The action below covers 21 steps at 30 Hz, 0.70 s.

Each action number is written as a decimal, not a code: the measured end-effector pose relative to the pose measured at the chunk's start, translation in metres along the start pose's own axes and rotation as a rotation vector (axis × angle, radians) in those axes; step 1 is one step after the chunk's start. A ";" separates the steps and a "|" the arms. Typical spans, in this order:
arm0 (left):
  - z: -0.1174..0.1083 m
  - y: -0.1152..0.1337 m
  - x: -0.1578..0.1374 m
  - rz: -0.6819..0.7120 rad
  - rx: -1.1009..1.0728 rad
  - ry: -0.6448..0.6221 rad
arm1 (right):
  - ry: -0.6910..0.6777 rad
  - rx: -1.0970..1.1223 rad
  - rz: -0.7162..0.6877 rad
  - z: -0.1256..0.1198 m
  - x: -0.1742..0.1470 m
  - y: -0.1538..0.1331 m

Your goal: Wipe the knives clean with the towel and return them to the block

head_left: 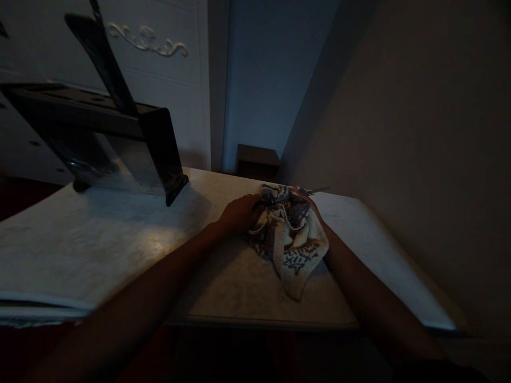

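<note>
A cream towel with dark brown patterning is bunched between my two hands over the table, one corner hanging toward the near edge. My right hand is closed on its far right side, with the fingers partly hidden by the fabric. From there a thin grey metal tip sticks out to the right. My left hand is closed at the towel's left side, around what looks like a dark handle. Whether the handle and the metal tip are one tool, I cannot tell; the towel hides the part between.
On the left of the pale marbled table stands a black knife block with clear sides and a dark-handled knife in its top. A wall runs along the right. Behind are a white panelled door and a small brown box-like piece.
</note>
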<state>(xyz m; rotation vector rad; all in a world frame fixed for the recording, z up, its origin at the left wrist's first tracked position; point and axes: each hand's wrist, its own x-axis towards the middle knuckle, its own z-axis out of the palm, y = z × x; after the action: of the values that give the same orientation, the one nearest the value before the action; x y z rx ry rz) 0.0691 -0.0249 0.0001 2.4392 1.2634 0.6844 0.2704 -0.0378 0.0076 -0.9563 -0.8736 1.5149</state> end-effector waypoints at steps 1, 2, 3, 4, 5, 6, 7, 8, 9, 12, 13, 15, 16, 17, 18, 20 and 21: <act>0.000 0.000 0.000 0.001 0.000 0.002 | -0.021 0.009 0.020 -0.001 0.001 0.001; 0.000 0.000 0.000 0.002 0.000 0.003 | -0.048 0.020 0.040 -0.003 0.002 0.001; 0.000 0.000 0.000 0.005 0.000 0.005 | -0.070 0.029 0.051 -0.004 0.003 0.002; 0.000 0.000 0.000 0.010 0.000 0.007 | -0.083 0.031 0.045 -0.005 0.004 0.002; 0.001 0.000 0.000 0.014 0.002 0.007 | -0.092 0.035 0.037 -0.006 0.004 0.002; 0.000 0.000 0.000 0.015 0.005 0.007 | -0.099 0.045 0.035 -0.007 0.005 0.003; 0.000 0.000 0.000 0.013 0.008 0.008 | -0.103 0.058 0.034 -0.007 0.005 0.003; 0.000 0.000 0.000 0.010 0.010 0.007 | -0.101 0.067 0.034 -0.007 0.005 0.003; 0.000 0.000 0.000 0.006 0.013 0.004 | -0.092 0.072 0.032 -0.007 0.005 0.003; 0.000 0.000 0.001 0.004 0.017 -0.002 | -0.058 0.058 0.033 -0.005 0.004 0.002; 0.000 0.000 0.001 0.007 0.018 -0.004 | -0.057 0.056 0.045 -0.005 0.004 0.002; 0.000 0.000 0.001 0.007 0.014 -0.003 | -0.076 0.075 0.075 -0.004 0.003 0.002; 0.000 0.000 0.001 0.006 0.013 -0.003 | -0.090 0.087 0.086 -0.004 0.003 0.002; 0.000 0.000 0.001 0.004 0.012 -0.004 | -0.101 0.098 0.095 -0.004 0.003 0.002; 0.000 0.000 0.001 0.001 0.014 -0.004 | -0.108 0.106 0.101 -0.004 0.003 0.001; -0.001 0.001 0.000 -0.003 0.019 -0.008 | -0.102 0.116 0.093 -0.003 0.003 0.001; -0.001 0.002 0.000 -0.004 0.019 -0.011 | -0.096 0.123 0.086 -0.003 0.004 0.001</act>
<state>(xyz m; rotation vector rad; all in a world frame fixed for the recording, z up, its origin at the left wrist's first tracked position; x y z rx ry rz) 0.0696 -0.0259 0.0021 2.4522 1.2757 0.6602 0.2728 -0.0341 0.0054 -0.8462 -0.8060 1.6796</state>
